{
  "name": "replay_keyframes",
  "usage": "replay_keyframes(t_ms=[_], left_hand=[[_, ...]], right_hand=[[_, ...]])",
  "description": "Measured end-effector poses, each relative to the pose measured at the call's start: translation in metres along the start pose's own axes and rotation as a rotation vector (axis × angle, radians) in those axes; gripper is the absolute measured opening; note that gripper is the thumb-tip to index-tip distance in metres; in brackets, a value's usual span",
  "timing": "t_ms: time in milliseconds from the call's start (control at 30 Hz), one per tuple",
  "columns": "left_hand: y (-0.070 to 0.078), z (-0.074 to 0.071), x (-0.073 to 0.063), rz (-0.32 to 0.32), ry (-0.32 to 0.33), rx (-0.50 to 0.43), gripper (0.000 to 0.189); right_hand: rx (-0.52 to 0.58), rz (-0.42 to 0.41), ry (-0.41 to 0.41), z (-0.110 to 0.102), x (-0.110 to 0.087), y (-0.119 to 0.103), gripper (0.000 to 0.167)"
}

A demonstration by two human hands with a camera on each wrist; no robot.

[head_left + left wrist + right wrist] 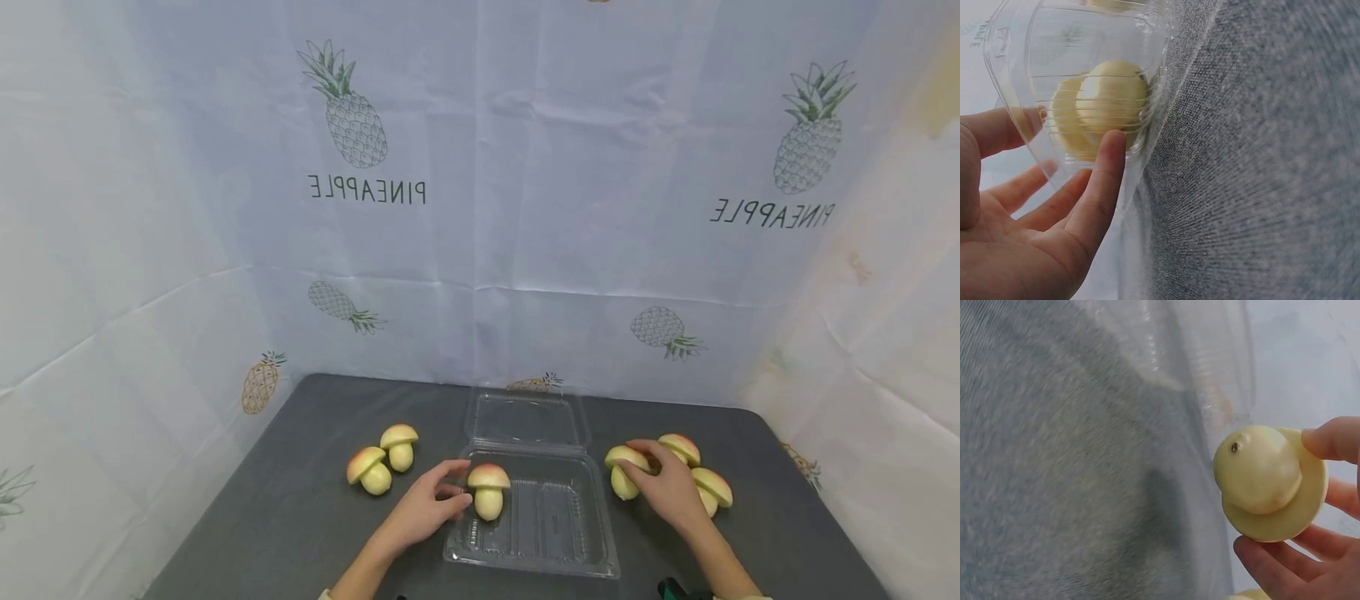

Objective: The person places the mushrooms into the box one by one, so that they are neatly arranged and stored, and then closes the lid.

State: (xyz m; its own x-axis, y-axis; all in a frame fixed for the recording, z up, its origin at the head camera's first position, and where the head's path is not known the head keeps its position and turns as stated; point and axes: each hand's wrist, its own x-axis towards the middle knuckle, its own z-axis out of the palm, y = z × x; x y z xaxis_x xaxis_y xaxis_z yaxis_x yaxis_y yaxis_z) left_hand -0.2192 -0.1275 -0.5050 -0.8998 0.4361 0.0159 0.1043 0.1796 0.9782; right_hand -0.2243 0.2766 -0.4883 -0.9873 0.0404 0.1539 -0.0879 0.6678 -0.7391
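Note:
My right hand (671, 490) pinches a pale yellow model mushroom (1259, 472) by its red-tinged cap, with the stem end facing the right wrist camera. In the head view, that mushroom is right of the clear plastic clamshell box (551, 571). Another mushroom (489, 500) sits inside the box, along its left side. My left hand (423, 504) is at the box's left edge, fingers apart and loosely bent. In the left wrist view, one fingertip (1112, 145) lies against the outer plastic wall, and the box's mushroom (1113, 97) shows through it.
Two more mushrooms (369, 471) lie left of the box. Another two mushrooms (711, 490) lie beside and partly behind my right hand. The box's lid (528, 417) stands open toward the back of the grey table (300, 517). Pineapple-print cloth (480, 242) surrounds the table.

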Motion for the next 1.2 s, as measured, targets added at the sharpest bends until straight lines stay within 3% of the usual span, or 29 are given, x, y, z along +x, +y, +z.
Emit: replay_keyframes(t_ms=[833, 1200], left_hand=[[-0.001, -0.001, 0.003, 0.000, 0.005, 0.013, 0.057], [-0.001, 0.000, 0.003, 0.002, 0.007, 0.024, 0.057]], right_hand=[[0.139, -0.115, -0.022, 0.001, -0.016, -0.061, 0.044], [0.164, -0.145, -0.055, 0.017, -0.015, -0.068, 0.040]])
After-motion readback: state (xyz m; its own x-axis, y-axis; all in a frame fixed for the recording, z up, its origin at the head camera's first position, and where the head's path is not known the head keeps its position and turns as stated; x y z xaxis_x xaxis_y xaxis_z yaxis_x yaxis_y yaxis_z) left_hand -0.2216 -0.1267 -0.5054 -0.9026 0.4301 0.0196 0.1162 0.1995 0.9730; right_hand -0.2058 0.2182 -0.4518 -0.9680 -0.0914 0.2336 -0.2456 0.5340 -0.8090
